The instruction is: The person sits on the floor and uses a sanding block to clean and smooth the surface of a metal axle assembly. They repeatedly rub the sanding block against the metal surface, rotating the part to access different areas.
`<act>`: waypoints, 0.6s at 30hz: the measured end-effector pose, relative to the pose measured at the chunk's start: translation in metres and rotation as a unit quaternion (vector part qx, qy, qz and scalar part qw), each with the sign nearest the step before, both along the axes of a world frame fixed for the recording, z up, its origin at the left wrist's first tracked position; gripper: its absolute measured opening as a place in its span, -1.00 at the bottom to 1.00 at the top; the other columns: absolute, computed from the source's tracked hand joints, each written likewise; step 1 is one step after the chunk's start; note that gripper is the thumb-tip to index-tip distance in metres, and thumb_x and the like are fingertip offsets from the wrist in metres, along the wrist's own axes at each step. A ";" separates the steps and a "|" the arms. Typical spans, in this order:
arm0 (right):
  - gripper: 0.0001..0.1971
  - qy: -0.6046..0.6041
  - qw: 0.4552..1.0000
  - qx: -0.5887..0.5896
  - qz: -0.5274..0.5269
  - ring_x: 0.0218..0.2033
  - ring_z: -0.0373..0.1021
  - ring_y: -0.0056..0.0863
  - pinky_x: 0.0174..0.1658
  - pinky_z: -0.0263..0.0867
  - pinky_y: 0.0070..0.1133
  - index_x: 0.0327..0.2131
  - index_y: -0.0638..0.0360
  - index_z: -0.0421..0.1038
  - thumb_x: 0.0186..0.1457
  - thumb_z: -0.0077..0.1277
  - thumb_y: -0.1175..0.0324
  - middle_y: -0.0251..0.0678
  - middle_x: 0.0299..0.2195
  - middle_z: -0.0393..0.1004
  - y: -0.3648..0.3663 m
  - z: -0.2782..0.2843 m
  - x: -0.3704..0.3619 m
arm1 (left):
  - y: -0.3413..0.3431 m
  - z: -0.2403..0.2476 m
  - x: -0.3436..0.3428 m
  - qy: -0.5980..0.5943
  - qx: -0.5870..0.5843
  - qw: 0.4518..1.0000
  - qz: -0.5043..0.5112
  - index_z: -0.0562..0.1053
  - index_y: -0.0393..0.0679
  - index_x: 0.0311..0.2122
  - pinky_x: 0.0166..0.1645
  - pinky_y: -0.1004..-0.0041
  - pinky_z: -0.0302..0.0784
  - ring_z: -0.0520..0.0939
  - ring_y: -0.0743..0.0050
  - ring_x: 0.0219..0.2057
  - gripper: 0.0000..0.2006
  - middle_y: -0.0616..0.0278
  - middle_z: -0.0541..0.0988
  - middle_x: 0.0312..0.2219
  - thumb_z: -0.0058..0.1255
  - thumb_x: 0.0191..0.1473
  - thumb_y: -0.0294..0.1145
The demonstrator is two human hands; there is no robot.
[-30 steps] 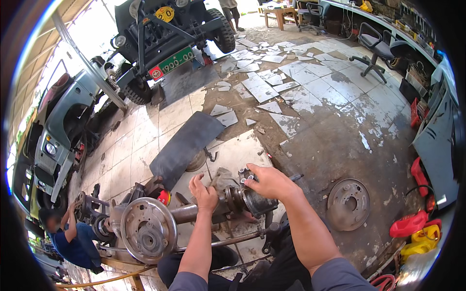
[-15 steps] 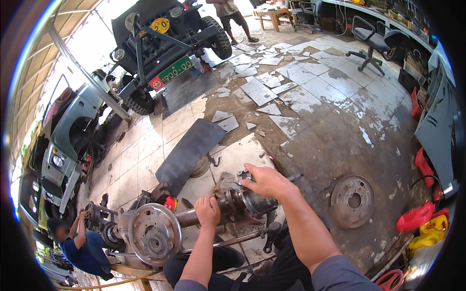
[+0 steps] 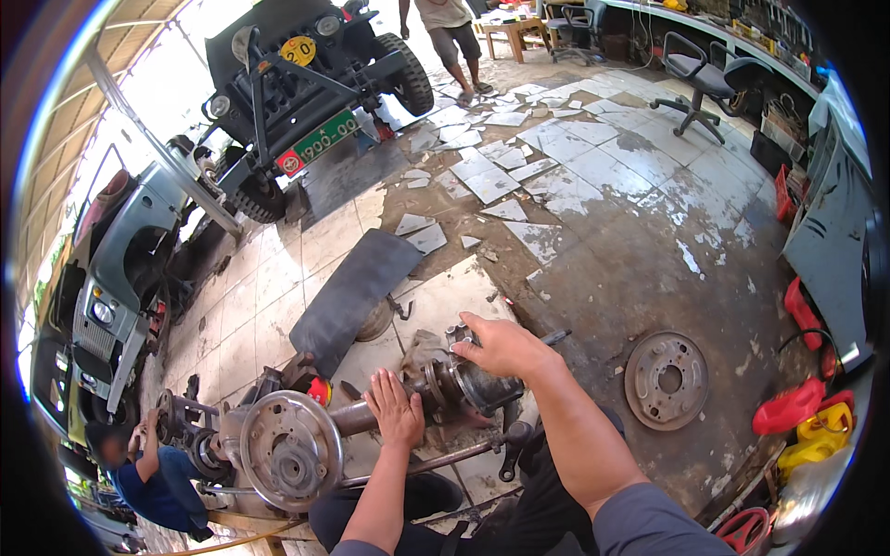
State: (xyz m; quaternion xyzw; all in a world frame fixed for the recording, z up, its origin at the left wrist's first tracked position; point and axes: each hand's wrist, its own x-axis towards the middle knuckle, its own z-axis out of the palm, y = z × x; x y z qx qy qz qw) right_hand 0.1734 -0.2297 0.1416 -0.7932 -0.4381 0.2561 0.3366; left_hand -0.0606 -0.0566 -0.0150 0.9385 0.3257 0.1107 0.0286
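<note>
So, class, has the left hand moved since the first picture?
Yes: against the axle tube, the left hand has shifted downward in view, now across it.

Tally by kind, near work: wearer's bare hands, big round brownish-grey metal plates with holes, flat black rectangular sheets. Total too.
Bare hands, left hand and right hand: 2
Round plates, left plate and right plate: 2
Black sheet: 1
Total: 5

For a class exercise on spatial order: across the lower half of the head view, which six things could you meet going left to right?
Co-worker in a blue shirt → big metal disc → left hand → right hand → round plate on the floor → red container.
</note>
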 end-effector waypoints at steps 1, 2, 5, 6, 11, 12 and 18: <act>-0.31 0.002 1.000 -0.006 0.001 0.07 0.38 0.06 0.13 0.29 -0.26 0.26 0.24 0.21 0.22 0.02 -0.03 0.18 0.02 0.45 0.000 0.003 0.000 | -0.002 -0.003 -0.007 0.009 0.010 1.000 -0.009 -0.10 -0.30 0.40 0.42 -0.17 -0.44 -0.20 -0.11 0.44 -0.27 -0.08 -0.12 0.42 -0.31 0.30 -0.03; -0.31 0.004 1.000 -0.012 0.003 0.07 0.38 0.06 0.13 0.29 -0.26 0.26 0.24 0.20 0.22 0.02 -0.03 0.18 0.02 0.44 0.001 0.005 -0.001 | -0.002 -0.006 -0.011 0.018 0.020 0.999 -0.017 -0.10 -0.31 0.40 0.42 -0.18 -0.44 -0.21 -0.12 0.44 -0.27 -0.09 -0.13 0.41 -0.32 0.30 -0.03; -0.32 -0.001 1.000 -0.002 0.011 0.07 0.38 0.06 0.13 0.29 -0.26 0.26 0.24 0.20 0.22 0.01 -0.02 0.18 0.02 0.44 0.005 0.004 -0.003 | 0.006 0.002 -0.002 -0.005 0.004 1.000 0.001 -0.10 -0.33 0.39 0.41 -0.19 -0.44 -0.21 -0.15 0.44 -0.27 -0.12 -0.13 0.41 -0.32 0.31 -0.02; -0.32 -0.001 1.000 0.001 0.009 0.07 0.38 0.06 0.13 0.28 -0.27 0.26 0.24 0.20 0.22 0.01 -0.02 0.17 0.02 0.44 0.005 0.002 -0.003 | 0.007 0.006 0.005 -0.008 -0.003 1.000 0.012 -0.10 -0.33 0.39 0.41 -0.19 -0.44 -0.21 -0.16 0.44 -0.27 -0.13 -0.13 0.41 -0.32 0.31 -0.02; -0.32 -0.004 1.000 -0.012 -0.001 0.08 0.37 0.05 0.14 0.29 -0.28 0.25 0.26 0.20 0.22 0.01 -0.02 0.17 0.03 0.44 0.001 -0.001 -0.001 | -0.004 -0.001 -0.002 -0.026 0.005 1.000 0.010 -0.09 -0.34 0.39 0.40 -0.22 -0.44 -0.19 -0.20 0.43 -0.27 -0.15 -0.12 0.41 -0.33 0.31 -0.01; -0.32 -0.002 1.000 -0.017 0.000 0.09 0.37 0.05 0.14 0.28 -0.28 0.25 0.26 0.20 0.22 0.01 -0.03 0.17 0.04 0.44 0.002 0.001 -0.002 | -0.012 -0.005 -0.008 -0.021 0.037 0.999 0.004 -0.07 -0.33 0.39 0.39 -0.24 -0.45 -0.19 -0.22 0.43 -0.27 -0.16 -0.12 0.41 -0.34 0.32 0.02; -0.35 -0.013 1.000 0.016 0.008 0.00 0.42 0.05 0.07 0.32 -0.22 0.23 0.25 0.23 0.21 0.02 0.02 0.18 -0.07 0.50 0.007 -0.005 -0.005 | 0.002 0.008 0.016 -0.038 -0.012 0.998 0.048 -0.08 -0.31 0.39 0.39 -0.25 -0.46 -0.22 -0.21 0.43 -0.27 -0.15 -0.14 0.41 -0.38 0.33 0.05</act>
